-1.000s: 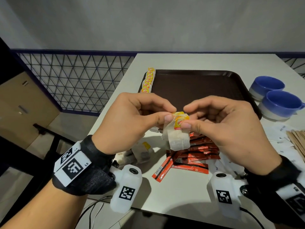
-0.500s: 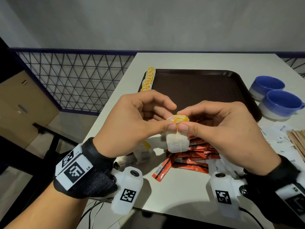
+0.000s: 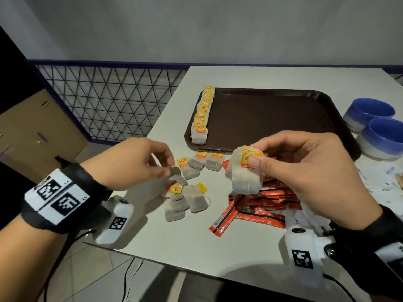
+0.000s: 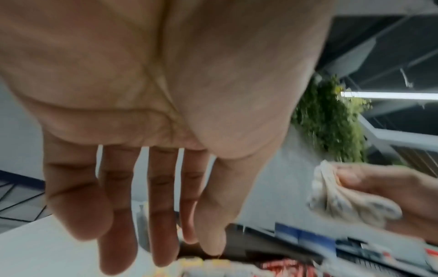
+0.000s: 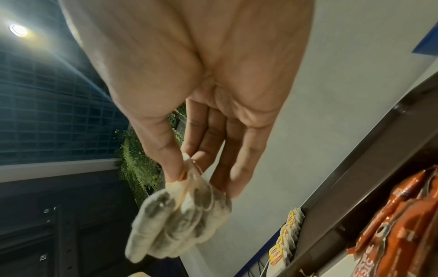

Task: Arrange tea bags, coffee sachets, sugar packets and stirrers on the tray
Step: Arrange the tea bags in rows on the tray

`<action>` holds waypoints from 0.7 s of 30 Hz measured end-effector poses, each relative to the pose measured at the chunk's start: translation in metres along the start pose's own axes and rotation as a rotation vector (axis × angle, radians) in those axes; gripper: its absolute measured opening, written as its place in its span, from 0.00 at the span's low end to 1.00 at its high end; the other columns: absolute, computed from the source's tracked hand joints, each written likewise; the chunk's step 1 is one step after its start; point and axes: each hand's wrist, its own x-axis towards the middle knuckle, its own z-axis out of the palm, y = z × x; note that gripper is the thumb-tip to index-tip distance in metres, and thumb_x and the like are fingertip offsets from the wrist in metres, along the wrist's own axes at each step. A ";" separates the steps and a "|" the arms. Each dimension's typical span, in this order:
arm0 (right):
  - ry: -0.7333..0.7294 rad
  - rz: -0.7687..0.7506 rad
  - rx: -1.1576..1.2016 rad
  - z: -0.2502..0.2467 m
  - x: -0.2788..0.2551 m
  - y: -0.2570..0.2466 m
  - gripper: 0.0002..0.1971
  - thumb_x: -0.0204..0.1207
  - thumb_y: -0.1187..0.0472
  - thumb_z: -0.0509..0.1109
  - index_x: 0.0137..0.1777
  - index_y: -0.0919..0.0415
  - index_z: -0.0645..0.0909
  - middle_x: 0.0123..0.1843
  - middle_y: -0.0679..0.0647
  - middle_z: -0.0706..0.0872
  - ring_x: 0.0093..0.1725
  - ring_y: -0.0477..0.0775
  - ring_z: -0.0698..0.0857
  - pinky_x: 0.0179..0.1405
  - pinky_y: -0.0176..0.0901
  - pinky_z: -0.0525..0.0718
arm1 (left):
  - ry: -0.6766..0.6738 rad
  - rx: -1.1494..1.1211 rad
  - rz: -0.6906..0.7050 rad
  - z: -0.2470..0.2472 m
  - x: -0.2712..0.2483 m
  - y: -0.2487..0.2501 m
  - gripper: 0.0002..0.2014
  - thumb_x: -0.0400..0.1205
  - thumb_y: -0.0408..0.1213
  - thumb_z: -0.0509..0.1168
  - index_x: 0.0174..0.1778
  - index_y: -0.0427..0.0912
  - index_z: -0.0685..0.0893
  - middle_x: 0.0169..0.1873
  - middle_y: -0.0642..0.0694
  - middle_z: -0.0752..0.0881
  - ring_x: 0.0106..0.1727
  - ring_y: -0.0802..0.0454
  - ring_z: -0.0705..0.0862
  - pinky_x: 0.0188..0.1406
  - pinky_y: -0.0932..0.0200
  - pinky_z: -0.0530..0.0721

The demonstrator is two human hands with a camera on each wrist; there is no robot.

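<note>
My right hand pinches a bunch of tea bags by their yellow tags, held above the red coffee sachets. In the right wrist view thumb and forefinger of the right hand clamp the bunch, which hangs below. My left hand hovers over loose tea bags on the table, fingers pointing down and holding nothing. The left hand shows straight fingers. A row of tea bags lines the left edge of the brown tray.
Two blue cups stand right of the tray. White sugar packets and wooden stirrers lie at the far right. The table's left edge drops to a mesh railing.
The hands have come apart. My left hand let go of the bunch and moved left and down toward the loose tea bags. The right hand keeps the bunch.
</note>
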 end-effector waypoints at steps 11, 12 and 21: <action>-0.004 -0.004 -0.018 0.000 0.002 -0.002 0.06 0.70 0.61 0.85 0.45 0.54 0.95 0.42 0.51 0.95 0.44 0.54 0.95 0.48 0.51 0.94 | -0.052 0.154 -0.008 0.029 0.003 -0.004 0.21 0.76 0.47 0.80 0.62 0.63 0.81 0.54 0.57 0.80 0.49 0.62 0.82 0.54 0.58 0.83; -0.005 -0.003 -0.021 -0.001 0.001 -0.002 0.06 0.70 0.61 0.85 0.46 0.53 0.95 0.43 0.51 0.96 0.44 0.53 0.95 0.48 0.50 0.94 | -0.024 0.144 -0.040 0.029 0.002 -0.004 0.22 0.75 0.50 0.81 0.60 0.62 0.79 0.53 0.57 0.81 0.48 0.62 0.82 0.52 0.58 0.83; -0.010 -0.008 -0.030 -0.002 -0.001 -0.002 0.07 0.69 0.58 0.85 0.47 0.53 0.95 0.44 0.49 0.96 0.45 0.52 0.95 0.49 0.49 0.94 | -0.011 0.103 -0.173 0.034 0.004 -0.002 0.22 0.75 0.57 0.79 0.59 0.58 0.78 0.39 0.56 0.89 0.42 0.65 0.84 0.45 0.58 0.84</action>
